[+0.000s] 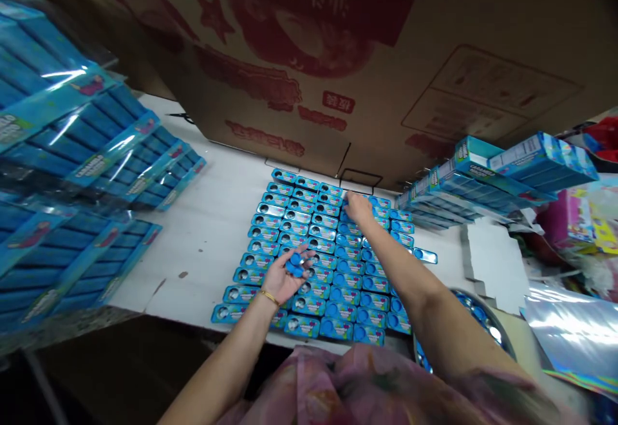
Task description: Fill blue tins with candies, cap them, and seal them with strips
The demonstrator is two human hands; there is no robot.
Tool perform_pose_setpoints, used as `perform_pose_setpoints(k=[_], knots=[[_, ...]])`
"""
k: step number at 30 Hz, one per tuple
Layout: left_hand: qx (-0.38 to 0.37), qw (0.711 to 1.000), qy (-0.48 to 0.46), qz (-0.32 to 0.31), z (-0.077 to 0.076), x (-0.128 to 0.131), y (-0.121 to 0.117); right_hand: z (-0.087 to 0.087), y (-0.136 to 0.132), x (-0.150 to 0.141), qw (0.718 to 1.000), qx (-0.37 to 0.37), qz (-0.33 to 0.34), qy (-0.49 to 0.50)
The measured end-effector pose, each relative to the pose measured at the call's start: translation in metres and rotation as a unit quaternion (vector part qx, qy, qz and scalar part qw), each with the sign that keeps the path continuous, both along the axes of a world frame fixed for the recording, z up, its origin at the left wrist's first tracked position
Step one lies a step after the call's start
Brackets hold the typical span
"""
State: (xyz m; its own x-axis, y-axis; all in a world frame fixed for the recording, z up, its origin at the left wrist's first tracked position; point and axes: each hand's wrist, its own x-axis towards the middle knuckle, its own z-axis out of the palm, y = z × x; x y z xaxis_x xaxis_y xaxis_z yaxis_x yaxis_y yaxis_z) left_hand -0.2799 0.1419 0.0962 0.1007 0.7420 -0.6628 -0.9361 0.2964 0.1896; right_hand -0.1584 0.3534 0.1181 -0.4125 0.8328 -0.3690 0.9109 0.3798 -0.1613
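Rows of small blue rectangular tins [309, 290] with round windows lie close together on a white table [193, 264]. My left hand [284, 277], with a gold bracelet on the wrist, hangs over the rows palm up. Its fingers curl around several small blue pieces [294, 265]. My right hand [358, 208] reaches to the far end of the rows, its fingers down on the tins there. Beneath that hand, I cannot tell whether a tin is gripped. One tin [425, 255] lies apart at the right end.
A large printed cardboard box [290, 45] hangs overhead. Shrink-wrapped blue packs [72, 141] are piled at the left, with more blue boxes [497, 174] at the right. A round metal tray [483, 322] holding blue items sits by my right arm, near a white card [495, 267] and a foil sheet [570, 328].
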Motion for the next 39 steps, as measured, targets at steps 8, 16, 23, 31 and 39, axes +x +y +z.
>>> perform_pose_setpoints(k=[8, 16, 23, 31, 39], knots=[[0.01, 1.0, 0.015, -0.009, -0.002, 0.017, 0.017, -0.022, -0.1, -0.018, 0.909, -0.146, 0.226, 0.319], [0.015, 1.0, 0.011, -0.021, 0.001, 0.013, 0.012, -0.007, 0.016, 0.015, 0.982, 0.052, -0.058, 0.172], [-0.019, 0.999, 0.038, 0.003, 0.004, 0.006, 0.003, -0.024, 0.08, -0.003, 0.996, -0.003, -0.072, -0.05], [-0.023, 0.999, 0.024, 0.016, 0.001, -0.003, 0.005, -0.02, 0.076, -0.005, 0.996, -0.003, -0.036, -0.077], [-0.01, 0.997, 0.014, 0.077, -0.007, -0.003, 0.024, -0.016, -0.068, -0.024, 0.935, -0.106, 0.256, 0.222]])
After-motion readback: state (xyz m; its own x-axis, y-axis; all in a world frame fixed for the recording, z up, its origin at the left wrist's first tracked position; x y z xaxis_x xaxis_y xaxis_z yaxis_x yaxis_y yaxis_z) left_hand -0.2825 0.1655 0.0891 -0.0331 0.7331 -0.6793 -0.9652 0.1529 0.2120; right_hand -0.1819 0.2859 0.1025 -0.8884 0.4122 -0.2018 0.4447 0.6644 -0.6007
